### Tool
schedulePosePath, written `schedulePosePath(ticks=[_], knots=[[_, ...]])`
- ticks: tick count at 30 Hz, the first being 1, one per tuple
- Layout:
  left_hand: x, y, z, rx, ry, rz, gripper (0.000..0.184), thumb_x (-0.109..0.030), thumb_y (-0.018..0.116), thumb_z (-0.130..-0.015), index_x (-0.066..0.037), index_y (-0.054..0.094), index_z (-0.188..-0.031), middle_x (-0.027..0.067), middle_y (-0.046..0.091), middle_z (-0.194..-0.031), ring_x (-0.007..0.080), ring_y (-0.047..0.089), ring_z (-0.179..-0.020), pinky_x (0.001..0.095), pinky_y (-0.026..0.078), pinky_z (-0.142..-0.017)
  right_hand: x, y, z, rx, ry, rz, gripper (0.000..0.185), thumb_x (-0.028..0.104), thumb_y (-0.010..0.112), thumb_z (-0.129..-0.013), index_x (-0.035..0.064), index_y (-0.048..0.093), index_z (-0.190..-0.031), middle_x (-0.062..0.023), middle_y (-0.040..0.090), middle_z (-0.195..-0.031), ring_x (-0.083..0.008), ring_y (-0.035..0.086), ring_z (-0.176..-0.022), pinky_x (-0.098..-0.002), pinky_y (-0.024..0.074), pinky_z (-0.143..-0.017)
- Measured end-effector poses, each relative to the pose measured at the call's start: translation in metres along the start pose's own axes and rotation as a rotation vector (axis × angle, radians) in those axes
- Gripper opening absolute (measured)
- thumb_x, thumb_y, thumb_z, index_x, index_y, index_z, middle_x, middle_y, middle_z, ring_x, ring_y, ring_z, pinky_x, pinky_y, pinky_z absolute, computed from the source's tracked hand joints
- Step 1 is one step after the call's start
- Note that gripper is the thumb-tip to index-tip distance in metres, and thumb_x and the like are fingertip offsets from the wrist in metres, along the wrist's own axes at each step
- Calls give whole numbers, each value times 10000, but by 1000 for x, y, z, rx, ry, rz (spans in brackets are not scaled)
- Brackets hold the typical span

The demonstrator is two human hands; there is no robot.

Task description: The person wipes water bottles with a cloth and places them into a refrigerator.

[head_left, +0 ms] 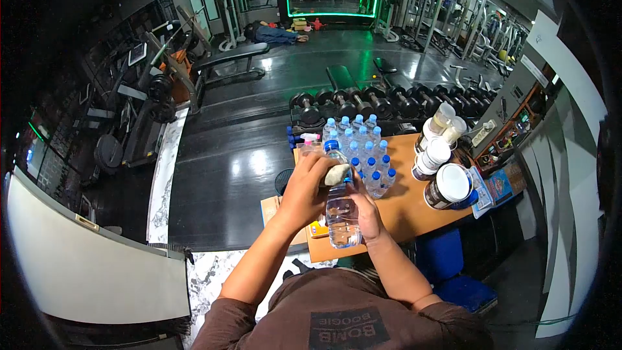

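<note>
My right hand [368, 212] is wrapped round the side of a clear plastic water bottle [342, 220] with a blue cap, which I hold almost upright over the front of the table. My left hand [306, 185] grips a crumpled whitish cloth [336, 174] against the bottle's upper part, just below the cap. Some of the left fingers are hidden behind the cloth and bottle. Beyond my hands, several more water bottles [367, 149] with blue caps stand close together on the wooden table [405, 204]. A bottle with a pink top [310, 137] is behind my left hand.
White-lidded tubs [448, 185] stand on the table's right side, beside packets [499, 185]. A blue chair [447, 262] is at the right front. Behind the table is a rack of dumbbells [382, 100]. A person [275, 34] lies on the floor far back.
</note>
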State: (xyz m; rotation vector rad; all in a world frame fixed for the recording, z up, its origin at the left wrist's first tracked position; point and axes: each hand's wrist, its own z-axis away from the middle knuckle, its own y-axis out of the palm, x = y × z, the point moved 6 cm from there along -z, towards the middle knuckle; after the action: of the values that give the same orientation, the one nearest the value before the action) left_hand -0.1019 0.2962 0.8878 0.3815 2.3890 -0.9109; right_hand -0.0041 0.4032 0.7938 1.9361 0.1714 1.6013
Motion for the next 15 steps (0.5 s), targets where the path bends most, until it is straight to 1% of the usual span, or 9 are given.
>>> schedulePosePath(ticks=[3,4,6,7,8,10,11,14,15], knots=[[4,-3,-2,-124,32,-77,519,127,749,-712,-49,658,-1192,146,641,-1165,389,611,-1116,434,499,-953,-7,-2,-1,-1,24,-19,618,222,476,-1078,68,293,-1648,-76,531,-1457,-162,545,-1293,-325,445,-1104],[6,-3,-4,-125,33,-77,519,127,749,-712,-49,658,-1192,146,641,-1165,389,611,-1116,434,499,-953,-8,0,-2,0,23,-18,618,222,476,-1078,68,293,-1648,-76,531,-1457,-162,545,-1293,-325,445,-1104],[20,-5,-7,-154,-40,-85,521,121,762,-699,-51,660,-1179,145,641,-1156,380,612,-1092,430,499,-941,-7,5,-2,0,3,61,621,215,478,-1086,67,277,-1655,-69,526,-1462,-158,532,-1304,-320,429,-1116],[25,-6,-9,-176,-47,-107,516,120,769,-696,-56,664,-1170,142,645,-1143,375,610,-1080,423,500,-926,-7,7,1,-15,44,46,632,213,479,-1090,77,252,-1664,-77,545,-1432,-162,579,-1244,-326,491,-1055],[30,-6,-10,-194,-64,-109,480,111,764,-725,-50,664,-1166,146,648,-1113,367,624,-1048,407,504,-900,-4,10,4,-15,46,45,632,213,479,-1090,77,252,-1664,-77,545,-1432,-162,579,-1244,-326,491,-1055],[46,-4,-14,-199,-135,-67,448,94,757,-758,-43,661,-1173,155,653,-1096,366,643,-1029,400,512,-893,-1,19,8,32,90,-14,625,211,474,-1092,92,249,-1663,-88,570,-1380,-161,633,-1142,-329,561,-942],[49,-2,-10,-199,-135,-66,448,94,757,-758,-43,661,-1173,155,653,-1096,366,643,-1029,400,512,-893,-1,23,9,52,114,-65,622,211,471,-1092,100,246,-1662,-94,584,-1350,-161,661,-1085,-330,596,-878],[40,-6,-7,-179,-188,39,424,91,735,-785,-31,655,-1183,164,655,-1100,361,659,-1033,394,517,-895,5,22,7,30,74,-23,613,203,473,-1090,96,260,-1655,-89,583,-1354,-161,653,-1110,-322,585,-905],[35,-7,-7,-165,-143,23,438,95,724,-781,-36,643,-1191,166,645,-1112,390,642,-1054,416,513,-901,5,21,7,28,73,-23,613,203,473,-1090,96,260,-1655,-89,583,-1354,-161,653,-1110,-322,585,-905]])
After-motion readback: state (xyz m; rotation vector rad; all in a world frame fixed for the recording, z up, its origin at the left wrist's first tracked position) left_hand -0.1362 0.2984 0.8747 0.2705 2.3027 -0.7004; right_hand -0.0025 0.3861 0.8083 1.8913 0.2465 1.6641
